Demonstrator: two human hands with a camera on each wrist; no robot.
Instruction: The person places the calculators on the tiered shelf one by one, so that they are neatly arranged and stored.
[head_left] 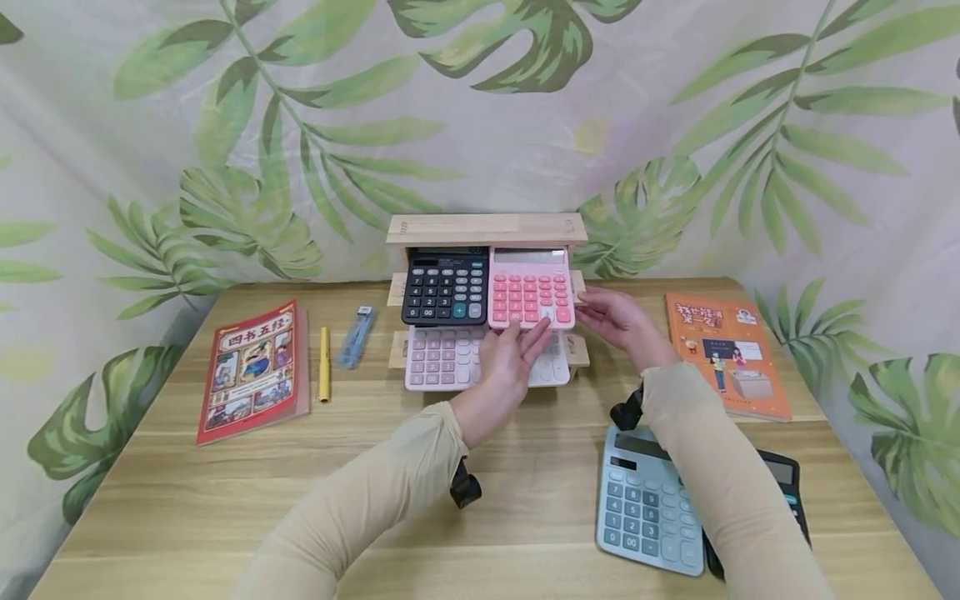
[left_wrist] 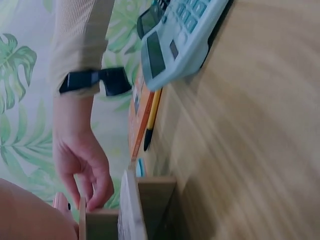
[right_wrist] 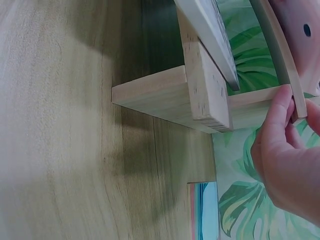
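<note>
A wooden stepped rack (head_left: 487,227) holds a black calculator (head_left: 446,287) and a pink calculator (head_left: 530,292) side by side on an upper tier. On the tier below lies a pale lilac calculator (head_left: 435,358), partly hidden by my left hand (head_left: 501,375). The fingers of that hand reach up, fairly straight, and touch the pink calculator's lower edge. My right hand (head_left: 618,323) is at the rack's right side; in the right wrist view, its thumb and fingers pinch the end of a wooden slat (right_wrist: 280,45) beneath the pink calculator.
A light blue calculator (head_left: 648,500) overlaps a dark one (head_left: 783,475), partly under my right sleeve. An orange book (head_left: 723,354) lies at right. Left of the rack are a red book (head_left: 251,367), a yellow pen (head_left: 324,364) and a small blue packet (head_left: 356,337).
</note>
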